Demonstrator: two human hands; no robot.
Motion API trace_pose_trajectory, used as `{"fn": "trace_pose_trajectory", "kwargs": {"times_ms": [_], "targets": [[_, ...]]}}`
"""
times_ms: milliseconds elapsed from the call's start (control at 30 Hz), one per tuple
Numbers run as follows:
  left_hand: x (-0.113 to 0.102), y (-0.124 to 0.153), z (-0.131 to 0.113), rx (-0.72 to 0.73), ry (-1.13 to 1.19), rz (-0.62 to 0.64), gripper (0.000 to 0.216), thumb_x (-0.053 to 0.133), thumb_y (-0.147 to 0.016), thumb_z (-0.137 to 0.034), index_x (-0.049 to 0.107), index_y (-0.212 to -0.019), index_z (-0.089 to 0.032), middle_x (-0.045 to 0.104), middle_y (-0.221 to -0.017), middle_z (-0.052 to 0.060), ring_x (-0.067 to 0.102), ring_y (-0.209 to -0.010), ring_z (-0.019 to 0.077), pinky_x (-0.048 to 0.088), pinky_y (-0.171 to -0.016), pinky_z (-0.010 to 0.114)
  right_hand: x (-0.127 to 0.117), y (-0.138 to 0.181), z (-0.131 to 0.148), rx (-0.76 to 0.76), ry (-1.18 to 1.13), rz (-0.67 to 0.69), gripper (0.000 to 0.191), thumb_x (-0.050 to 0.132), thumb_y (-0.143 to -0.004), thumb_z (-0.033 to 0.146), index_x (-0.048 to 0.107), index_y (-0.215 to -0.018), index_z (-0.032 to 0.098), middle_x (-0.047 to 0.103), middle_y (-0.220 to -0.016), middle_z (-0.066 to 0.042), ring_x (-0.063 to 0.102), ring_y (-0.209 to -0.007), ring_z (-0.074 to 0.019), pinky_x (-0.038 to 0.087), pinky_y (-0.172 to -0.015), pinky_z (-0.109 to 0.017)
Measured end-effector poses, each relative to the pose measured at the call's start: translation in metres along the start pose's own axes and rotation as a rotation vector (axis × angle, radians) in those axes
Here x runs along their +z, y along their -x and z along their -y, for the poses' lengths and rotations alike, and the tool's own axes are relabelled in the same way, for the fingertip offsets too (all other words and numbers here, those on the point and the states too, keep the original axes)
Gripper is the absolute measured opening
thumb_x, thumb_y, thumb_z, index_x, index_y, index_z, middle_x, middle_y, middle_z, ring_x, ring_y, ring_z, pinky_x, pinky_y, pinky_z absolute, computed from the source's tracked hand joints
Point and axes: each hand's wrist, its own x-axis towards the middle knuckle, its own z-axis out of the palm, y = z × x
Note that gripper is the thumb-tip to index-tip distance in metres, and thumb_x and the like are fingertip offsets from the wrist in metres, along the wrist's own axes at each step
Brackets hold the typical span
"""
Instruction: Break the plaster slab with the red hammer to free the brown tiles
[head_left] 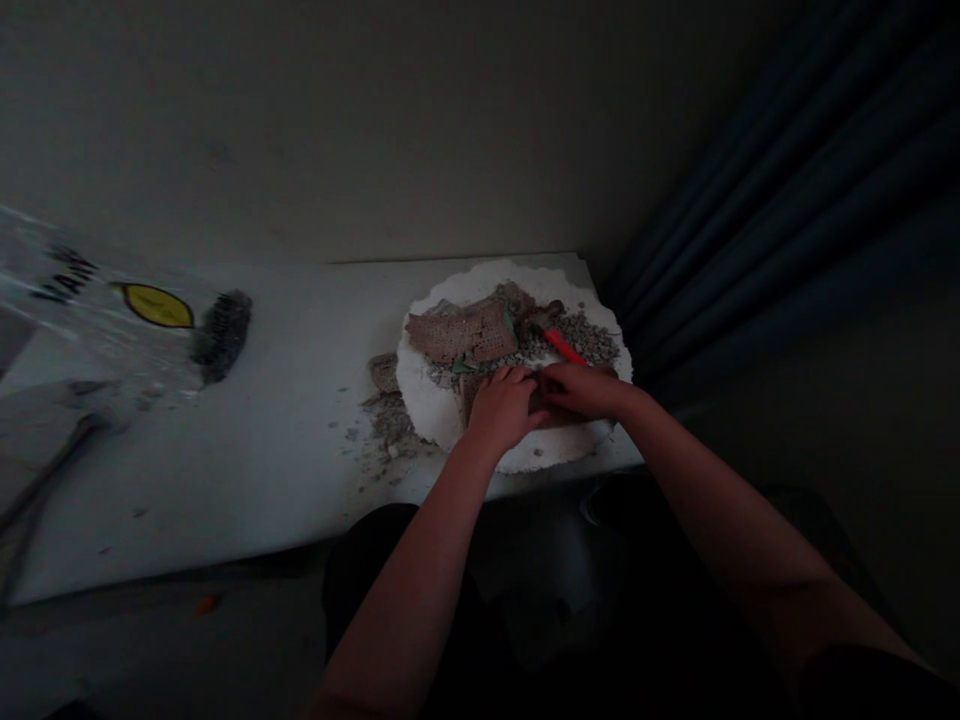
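A white mat with a scalloped edge (427, 420) lies on the table and carries broken brown pieces and grit. My left hand (504, 405) rests over a brown block (469, 395), its fingers bent across the top and its thumb on the near side. My right hand (585, 390) is closed at the block's right part; what its fingertips pinch is hidden. A red stick-like tool (564, 346) lies just beyond the right hand, its near end reaching the knuckles. Behind the hands is a larger brown slab with a dotted surface (469, 332), cracked, with green bits at its edge.
Grey grit (592, 340) covers the mat's right side. Crumbs and a brown chunk (384, 372) lie left of the mat on the white table (285, 440). A clear plastic bag with a yellow print (157, 305) is at the left. Dark curtains (787, 220) hang at the right.
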Motion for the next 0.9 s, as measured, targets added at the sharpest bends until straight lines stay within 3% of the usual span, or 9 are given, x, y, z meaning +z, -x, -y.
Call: {"fn": "trace_pose_trajectory", "kwargs": {"times_ms": [900], "targets": [[-0.0016,-0.0013,-0.0009,-0.017,0.002,0.027,0.030,0.074,-0.086,-0.042,0.070,-0.107,-0.020,0.063,-0.131,0.008,0.052,-0.125,0.0293,0.050,-0.098,0.044,-0.0047,-0.0089,0.0037,0.067,0.116,0.057,0.011,0.062,-0.090,0.015,0.068,-0.100,0.016,0.072,-0.096,-0.009,0.062,-0.081,-0.0183,0.041,-0.069,-0.027]]}}
